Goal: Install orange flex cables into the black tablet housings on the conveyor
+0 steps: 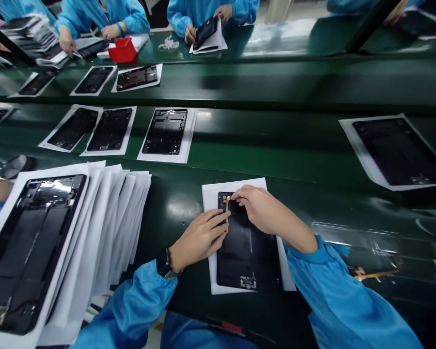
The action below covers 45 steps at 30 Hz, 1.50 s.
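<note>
Black tablet panel (247,252) lies flat on a white sheet (212,194) at the near edge of the green tabletop (294,155), small circuit patch at its near end. Left hand (199,237) presses fingertips on the panel's left edge beside a thin orange flex strip (227,208). Right hand (261,208) pinches at the strip's top; whether that grip truly clamps the strip, cannot tell. Left: fanned stack of sheets (123,218) topped by one open frame (29,247). Beyond: three frames (165,132) in a row on sheets, a red box (122,50), co-workers' sleeves.
</note>
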Each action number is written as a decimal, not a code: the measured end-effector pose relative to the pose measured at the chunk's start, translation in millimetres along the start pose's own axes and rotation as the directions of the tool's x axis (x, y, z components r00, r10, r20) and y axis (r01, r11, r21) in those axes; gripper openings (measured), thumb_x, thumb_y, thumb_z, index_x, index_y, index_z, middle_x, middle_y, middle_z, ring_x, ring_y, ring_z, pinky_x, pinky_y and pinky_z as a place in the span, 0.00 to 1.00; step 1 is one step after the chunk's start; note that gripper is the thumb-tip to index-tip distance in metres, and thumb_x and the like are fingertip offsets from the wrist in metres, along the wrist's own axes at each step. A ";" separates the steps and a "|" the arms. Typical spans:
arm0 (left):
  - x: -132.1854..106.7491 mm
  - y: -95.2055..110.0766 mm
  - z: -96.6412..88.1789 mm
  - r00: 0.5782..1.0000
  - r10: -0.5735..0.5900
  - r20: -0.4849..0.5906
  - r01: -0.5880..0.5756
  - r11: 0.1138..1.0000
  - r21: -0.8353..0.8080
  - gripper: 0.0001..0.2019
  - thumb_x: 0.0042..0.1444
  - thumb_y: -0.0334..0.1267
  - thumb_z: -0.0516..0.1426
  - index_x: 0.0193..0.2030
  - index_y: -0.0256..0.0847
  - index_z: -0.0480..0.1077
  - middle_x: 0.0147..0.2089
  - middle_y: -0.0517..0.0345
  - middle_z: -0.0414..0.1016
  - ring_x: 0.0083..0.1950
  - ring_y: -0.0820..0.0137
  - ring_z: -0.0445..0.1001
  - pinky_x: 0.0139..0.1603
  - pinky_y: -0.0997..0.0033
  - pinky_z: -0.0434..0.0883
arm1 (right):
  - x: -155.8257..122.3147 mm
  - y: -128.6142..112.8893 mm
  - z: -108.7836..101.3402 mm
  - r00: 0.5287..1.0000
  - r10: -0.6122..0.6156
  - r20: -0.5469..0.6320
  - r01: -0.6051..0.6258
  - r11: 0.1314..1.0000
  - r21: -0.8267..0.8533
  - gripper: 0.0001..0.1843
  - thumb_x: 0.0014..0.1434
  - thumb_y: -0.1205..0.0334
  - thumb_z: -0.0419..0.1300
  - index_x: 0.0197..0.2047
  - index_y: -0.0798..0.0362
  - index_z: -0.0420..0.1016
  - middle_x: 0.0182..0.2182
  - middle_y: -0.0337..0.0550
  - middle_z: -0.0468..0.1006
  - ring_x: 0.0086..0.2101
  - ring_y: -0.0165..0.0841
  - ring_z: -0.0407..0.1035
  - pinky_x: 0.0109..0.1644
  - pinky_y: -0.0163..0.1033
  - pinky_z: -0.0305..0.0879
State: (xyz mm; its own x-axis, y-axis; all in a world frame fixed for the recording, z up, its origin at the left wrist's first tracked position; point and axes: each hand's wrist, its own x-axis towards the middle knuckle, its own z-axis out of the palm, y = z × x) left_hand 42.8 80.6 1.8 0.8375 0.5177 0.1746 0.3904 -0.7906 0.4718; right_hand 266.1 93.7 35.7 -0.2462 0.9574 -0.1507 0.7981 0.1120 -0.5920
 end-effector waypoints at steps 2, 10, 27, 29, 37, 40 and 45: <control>-1.0 0.3 -2.1 0.998 0.017 0.066 -0.019 0.999 0.028 0.14 0.64 0.31 0.53 0.55 0.38 0.69 0.65 0.47 0.64 0.69 0.58 0.58 0.64 0.50 0.67 | -17.1 -5.8 -4.7 0.999 0.047 -0.003 -0.047 0.999 0.005 0.14 0.64 0.72 0.51 0.43 0.51 0.76 0.40 0.43 0.79 0.41 0.35 0.72 0.46 0.36 0.63; -5.2 -0.7 -9.8 0.998 0.022 0.066 -0.013 0.990 -0.143 0.08 0.63 0.34 0.56 0.47 0.39 0.72 0.65 0.49 0.64 0.72 0.60 0.54 0.69 0.55 0.62 | -72.4 -30.7 19.7 0.996 0.082 -0.019 -0.084 0.985 -0.149 0.06 0.67 0.64 0.52 0.44 0.50 0.70 0.34 0.42 0.78 0.32 0.37 0.73 0.34 0.39 0.61; -10.7 -14.4 0.3 1.000 -0.011 0.008 0.012 0.984 -0.180 0.46 0.49 0.44 0.69 0.68 0.38 0.49 0.71 0.36 0.51 0.74 0.54 0.47 0.71 0.50 0.54 | -63.1 -53.3 63.1 0.993 -0.113 0.035 0.116 0.884 -0.453 0.09 0.64 0.75 0.51 0.40 0.54 0.69 0.31 0.44 0.76 0.29 0.37 0.72 0.28 0.39 0.56; -11.0 -15.1 0.7 1.000 -0.010 0.012 0.012 0.984 -0.178 0.44 0.50 0.44 0.69 0.68 0.37 0.50 0.71 0.36 0.51 0.74 0.54 0.47 0.72 0.51 0.54 | -62.3 -52.4 65.9 0.987 -0.163 0.000 0.146 0.887 -0.438 0.09 0.64 0.75 0.50 0.39 0.55 0.70 0.32 0.44 0.76 0.30 0.37 0.73 0.29 0.39 0.58; -10.4 -14.6 1.9 1.000 -0.025 0.012 0.026 0.987 -0.159 0.46 0.45 0.46 0.70 0.66 0.34 0.52 0.70 0.36 0.53 0.73 0.53 0.50 0.72 0.54 0.53 | -73.1 -36.8 76.0 0.963 -0.165 -0.212 0.131 0.977 -0.166 0.09 0.68 0.68 0.50 0.48 0.55 0.70 0.40 0.46 0.79 0.37 0.36 0.76 0.36 0.37 0.67; -10.0 -14.3 1.2 0.999 -0.032 0.016 0.035 0.985 -0.168 0.47 0.46 0.44 0.71 0.67 0.36 0.51 0.70 0.36 0.53 0.73 0.53 0.50 0.71 0.53 0.55 | -75.5 -36.3 79.3 0.958 -0.167 -0.232 0.134 0.979 -0.152 0.09 0.69 0.67 0.50 0.47 0.55 0.71 0.40 0.46 0.80 0.37 0.37 0.76 0.37 0.37 0.67; -10.5 -15.7 3.5 1.000 -0.024 0.010 0.026 0.983 -0.180 0.46 0.46 0.42 0.71 0.67 0.36 0.52 0.70 0.36 0.53 0.73 0.53 0.49 0.71 0.52 0.54 | -64.6 -52.5 76.8 0.985 -0.137 -0.105 0.096 0.940 -0.328 0.08 0.66 0.71 0.52 0.43 0.55 0.71 0.35 0.45 0.79 0.31 0.38 0.75 0.31 0.38 0.62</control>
State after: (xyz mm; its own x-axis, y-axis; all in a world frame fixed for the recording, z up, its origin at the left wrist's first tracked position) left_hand 29.2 86.4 -10.5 0.8314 0.5337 0.1547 0.3365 -0.7052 0.6241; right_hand 197.8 5.5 15.7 -0.2940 0.9557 0.0161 0.9069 0.2843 -0.3109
